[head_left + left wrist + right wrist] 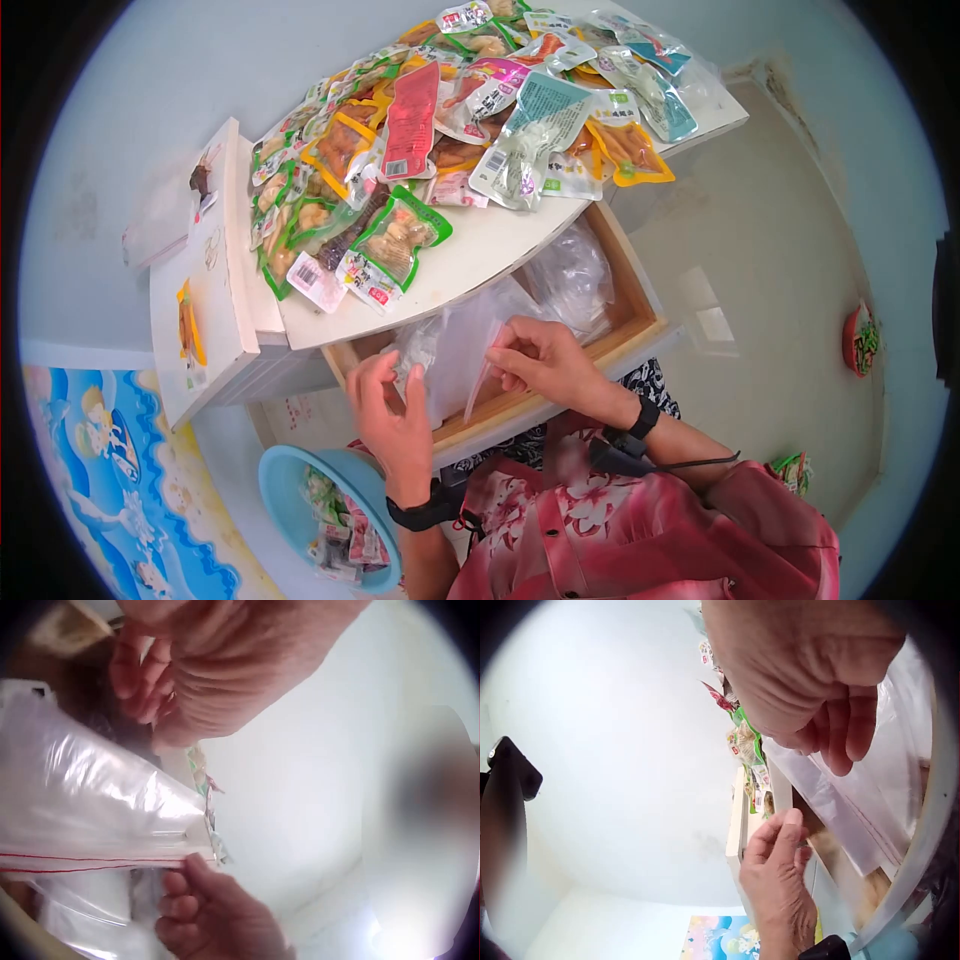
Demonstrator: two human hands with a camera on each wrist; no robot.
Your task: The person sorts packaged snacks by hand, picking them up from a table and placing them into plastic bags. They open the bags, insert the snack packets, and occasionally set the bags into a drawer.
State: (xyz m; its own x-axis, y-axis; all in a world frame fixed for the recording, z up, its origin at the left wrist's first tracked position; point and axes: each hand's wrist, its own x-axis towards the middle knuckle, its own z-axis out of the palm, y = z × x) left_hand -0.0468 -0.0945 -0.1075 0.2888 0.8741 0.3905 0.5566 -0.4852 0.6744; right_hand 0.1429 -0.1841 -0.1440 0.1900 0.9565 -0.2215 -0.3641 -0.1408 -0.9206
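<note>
"Where's the clear, red-seamed plastic bag (465, 345)?"
"Over the open, pale wooden drawer (628, 270): I see the right hand (545, 362) pinching it, left hand (393, 430) loose, holding nothing."
"Separating it, I judge; next needs a left pinch."

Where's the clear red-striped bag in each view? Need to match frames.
Head: red-striped bag just below centre, over the open drawer.
Left wrist: red-striped bag on the left side, red lines toward the bottom.
Right wrist: red-striped bag right of centre.
Shared landmark: right hand, pinching the bag's edge in head; lower centre in left wrist, top in right wrist.
</note>
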